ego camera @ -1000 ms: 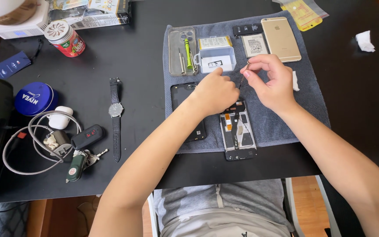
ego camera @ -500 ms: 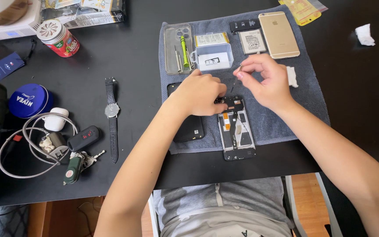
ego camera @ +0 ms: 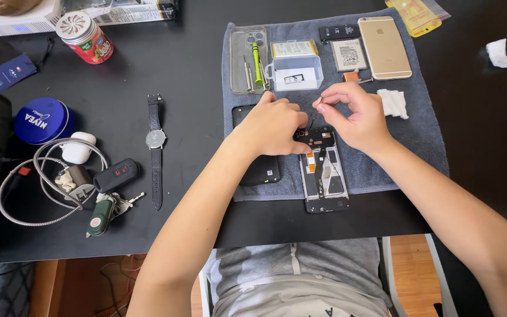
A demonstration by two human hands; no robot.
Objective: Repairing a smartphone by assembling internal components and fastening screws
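An opened phone with its insides showing lies on a grey cloth mat. My left hand rests curled on the phone's top left corner and holds it down, partly covering a black back cover beside it. My right hand hovers over the phone's top right. Its thumb and forefinger pinch a tiny part that is too small to identify.
On the mat's far side are a clear case holding a green tool, a small plastic box, a battery, a gold phone and a tissue. To the left lie a wristwatch, keys, a cable and a blue tin.
My right hand's pinched fingers have lifted slightly off the phone's top. My left hand stays on the phone's corner. The view has shifted a little.
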